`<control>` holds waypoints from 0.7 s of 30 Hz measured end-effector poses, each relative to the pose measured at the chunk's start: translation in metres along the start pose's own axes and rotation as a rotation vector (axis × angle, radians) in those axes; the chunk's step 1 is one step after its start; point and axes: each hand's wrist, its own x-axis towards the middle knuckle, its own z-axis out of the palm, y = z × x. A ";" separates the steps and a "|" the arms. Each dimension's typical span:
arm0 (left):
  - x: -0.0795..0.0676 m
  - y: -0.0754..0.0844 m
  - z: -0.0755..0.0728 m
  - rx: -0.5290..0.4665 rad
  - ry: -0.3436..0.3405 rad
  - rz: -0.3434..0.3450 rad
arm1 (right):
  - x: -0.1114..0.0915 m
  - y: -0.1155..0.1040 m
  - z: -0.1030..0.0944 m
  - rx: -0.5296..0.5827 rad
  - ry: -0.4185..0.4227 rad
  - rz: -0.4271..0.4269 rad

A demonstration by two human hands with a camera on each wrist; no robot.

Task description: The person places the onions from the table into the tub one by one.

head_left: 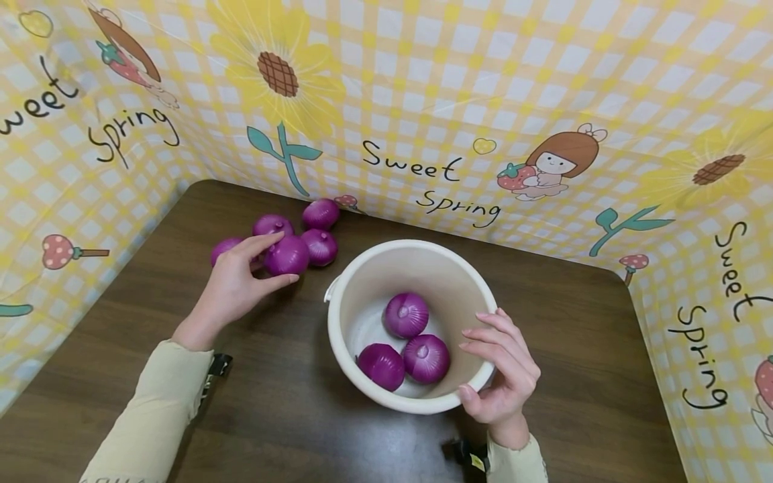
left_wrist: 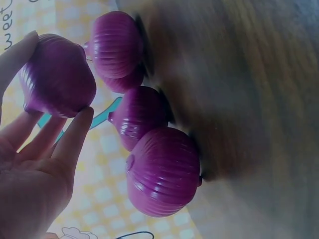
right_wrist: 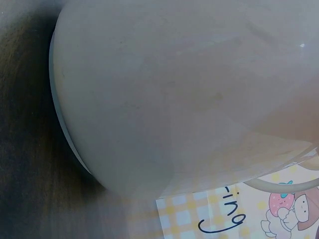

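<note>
In the head view my left hand (head_left: 238,272) holds a purple onion (head_left: 287,255) between thumb and fingers. The left wrist view shows that onion (left_wrist: 57,77) raised clear of the other onions, its glossy ribbed skin facing the camera. Several more purple onions (head_left: 320,247) sit close together on the table behind and beside it. My right hand (head_left: 504,365) grips the near right rim of a white bucket (head_left: 413,404), fingers over the edge and thumb at the rim. Inside, three purple onions (head_left: 406,314) rest on the bottom. The bucket's outer wall (right_wrist: 174,99) fills most of the right wrist view.
The dark wooden table (head_left: 272,402) carries everything. A yellow checked cloth (head_left: 423,87) with printed flowers and figures stands along its back and both sides. The bucket's handle joint (head_left: 329,290) sticks out at its left, towards the onion group.
</note>
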 end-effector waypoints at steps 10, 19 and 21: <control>0.000 0.010 -0.003 -0.025 0.060 0.029 | 0.000 0.000 0.000 0.010 -0.003 0.000; 0.002 0.017 -0.004 -0.019 0.119 0.068 | 0.002 0.001 0.001 0.018 -0.001 -0.005; 0.003 0.019 -0.004 -0.020 0.128 0.078 | 0.002 0.001 0.001 0.019 0.000 -0.006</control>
